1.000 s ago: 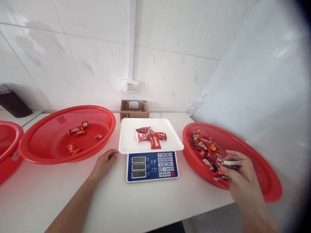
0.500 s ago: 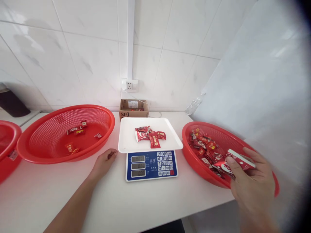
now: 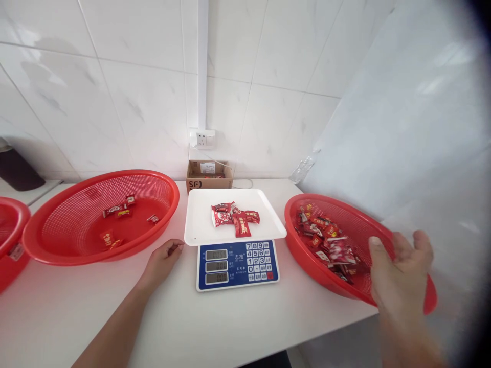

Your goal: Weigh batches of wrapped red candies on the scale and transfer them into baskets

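Note:
My right hand (image 3: 399, 273) hovers over the near edge of the red mesh basket (image 3: 307, 261) on the right, its fingers spread with nothing in them. That basket holds several red candy packets (image 3: 330, 243). My left hand (image 3: 164, 258) rests on the white counter with its fingers loosely curled, just left of the blue digital scale (image 3: 238, 263). A few red packets (image 3: 235, 219) lie on the scale's white tray (image 3: 199, 227).
A large red basket (image 3: 163, 180) at the left holds several small packets (image 3: 115, 210). Another red basket (image 3: 11, 225) shows at the far left edge. A cardboard box (image 3: 209, 176) and a wall socket (image 3: 202, 138) are behind the scale. The counter's front edge runs near my body.
My right hand held a red and white packet over the right basket; now the packet is gone from it and the fingers are spread. My left hand has stayed put.

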The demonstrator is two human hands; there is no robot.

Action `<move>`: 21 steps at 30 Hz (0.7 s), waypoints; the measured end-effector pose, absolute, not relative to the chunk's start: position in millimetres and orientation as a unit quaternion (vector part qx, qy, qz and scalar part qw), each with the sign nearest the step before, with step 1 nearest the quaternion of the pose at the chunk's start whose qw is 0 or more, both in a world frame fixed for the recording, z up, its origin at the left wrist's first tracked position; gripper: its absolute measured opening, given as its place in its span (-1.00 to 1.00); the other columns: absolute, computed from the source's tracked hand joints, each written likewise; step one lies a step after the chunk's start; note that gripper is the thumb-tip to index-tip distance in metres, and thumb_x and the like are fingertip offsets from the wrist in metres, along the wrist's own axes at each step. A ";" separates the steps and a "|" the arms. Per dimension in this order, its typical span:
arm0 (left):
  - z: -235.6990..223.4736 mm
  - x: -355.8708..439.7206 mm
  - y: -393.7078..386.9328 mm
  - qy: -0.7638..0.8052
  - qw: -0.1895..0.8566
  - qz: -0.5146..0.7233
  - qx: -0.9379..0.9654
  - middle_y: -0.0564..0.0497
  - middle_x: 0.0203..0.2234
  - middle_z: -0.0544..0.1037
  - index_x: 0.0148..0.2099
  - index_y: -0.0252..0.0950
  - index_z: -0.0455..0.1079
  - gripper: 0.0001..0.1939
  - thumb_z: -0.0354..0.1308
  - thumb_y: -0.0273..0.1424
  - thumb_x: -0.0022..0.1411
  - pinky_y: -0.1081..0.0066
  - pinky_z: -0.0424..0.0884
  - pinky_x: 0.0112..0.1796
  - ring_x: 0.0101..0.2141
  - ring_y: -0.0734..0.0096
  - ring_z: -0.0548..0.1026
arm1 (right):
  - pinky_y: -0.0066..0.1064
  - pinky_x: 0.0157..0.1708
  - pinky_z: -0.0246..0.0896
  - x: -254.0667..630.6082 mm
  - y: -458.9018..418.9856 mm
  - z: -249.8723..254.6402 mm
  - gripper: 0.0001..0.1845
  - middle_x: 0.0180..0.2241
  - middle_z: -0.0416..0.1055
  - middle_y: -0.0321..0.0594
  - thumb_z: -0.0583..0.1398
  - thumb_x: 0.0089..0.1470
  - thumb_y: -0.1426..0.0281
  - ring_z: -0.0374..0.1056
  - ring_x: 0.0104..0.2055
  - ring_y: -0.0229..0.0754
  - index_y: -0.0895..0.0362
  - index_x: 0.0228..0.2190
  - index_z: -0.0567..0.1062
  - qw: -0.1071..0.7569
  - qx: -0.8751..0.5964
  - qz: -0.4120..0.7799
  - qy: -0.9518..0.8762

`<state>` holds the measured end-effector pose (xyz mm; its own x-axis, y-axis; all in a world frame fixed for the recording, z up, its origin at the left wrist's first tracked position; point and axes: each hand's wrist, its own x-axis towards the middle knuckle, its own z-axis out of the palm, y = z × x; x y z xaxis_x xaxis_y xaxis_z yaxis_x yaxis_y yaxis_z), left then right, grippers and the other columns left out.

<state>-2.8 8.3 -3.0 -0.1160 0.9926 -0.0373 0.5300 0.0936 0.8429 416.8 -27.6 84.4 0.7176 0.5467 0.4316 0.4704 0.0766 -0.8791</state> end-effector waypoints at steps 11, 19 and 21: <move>-6.1 -3.6 8.2 0.654 0.338 0.362 0.572 0.07 -0.41 0.49 -0.27 -0.21 0.36 -0.67 -0.01 -0.09 0.07 0.42 0.33 -0.36 -0.36 0.33 0.43 | -0.29 -0.26 0.31 345.7 -55.6 33.8 -0.63 -0.26 0.38 -0.09 0.17 -0.03 0.31 0.36 -0.27 -0.17 0.15 -0.14 0.35 0.579 -0.568 0.077 -0.580; -1.1 4.8 6.0 0.649 0.309 0.378 0.583 0.03 -0.40 0.49 -0.28 -0.22 0.34 -0.70 -0.05 -0.14 0.08 0.36 0.35 -0.29 -0.33 0.30 0.44 | -0.51 -0.48 0.25 254.6 -86.3 -40.7 -0.80 -0.55 0.47 -0.31 0.13 -0.07 0.25 0.33 -0.55 -0.28 0.00 -0.40 0.53 0.265 -0.385 0.328 -0.821; 7.6 9.6 -2.9 0.647 0.296 0.383 0.589 0.02 -0.38 0.49 -0.31 -0.21 0.34 -0.72 -0.06 -0.15 0.10 0.37 0.35 -0.27 -0.32 0.31 0.44 | -0.50 -0.47 0.24 247.1 -82.4 -44.4 -0.80 -0.53 0.47 -0.30 0.14 -0.09 0.30 0.33 -0.54 -0.28 0.02 -0.39 0.53 0.264 -0.396 0.335 -0.813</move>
